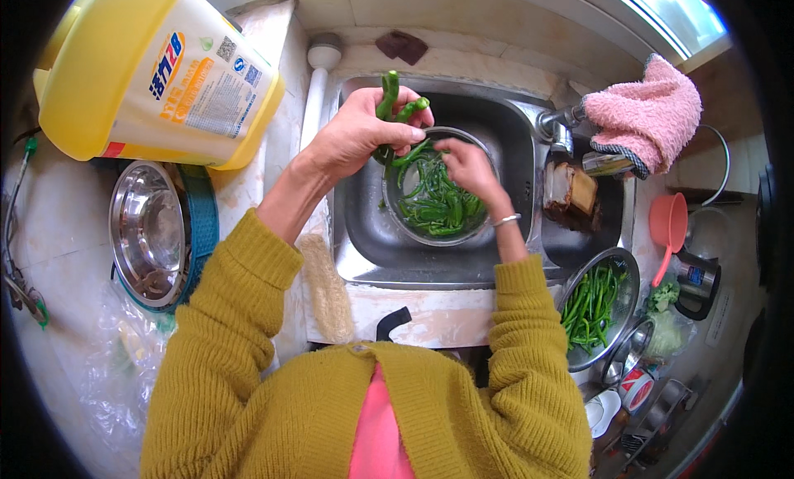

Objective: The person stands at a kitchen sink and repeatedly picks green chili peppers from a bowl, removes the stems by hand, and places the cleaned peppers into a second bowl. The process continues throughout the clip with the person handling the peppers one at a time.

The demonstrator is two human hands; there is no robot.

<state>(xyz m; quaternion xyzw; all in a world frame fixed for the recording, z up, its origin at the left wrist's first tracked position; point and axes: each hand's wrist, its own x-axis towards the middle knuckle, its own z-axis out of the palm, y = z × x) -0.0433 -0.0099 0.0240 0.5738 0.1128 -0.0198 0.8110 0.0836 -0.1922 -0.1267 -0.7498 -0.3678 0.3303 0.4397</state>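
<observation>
My left hand (366, 128) is closed around a few green chili peppers (389, 97), above the left rim of a round metal bowl (448, 242). The bowl stands in the larger basin of a stainless steel sink (366, 255) and holds many green peppers (443, 200), apparently in water. Over the bowl's upper right part is my right hand (468, 165), a bracelet at its wrist. Its fingertips point toward my left hand; whether they pinch anything is not clear. A metal colander (633, 280) at the sink's lower right holds more long green peppers (589, 305).
A faucet (560, 134) stands between the basins, near a pink towel (645, 116). Blocky brown and white items (570, 187) lie in the small basin. A large yellow jug (161, 82), a steel bowl (149, 231) and a loofah (325, 286) are left. A pink dipper (669, 221) is right.
</observation>
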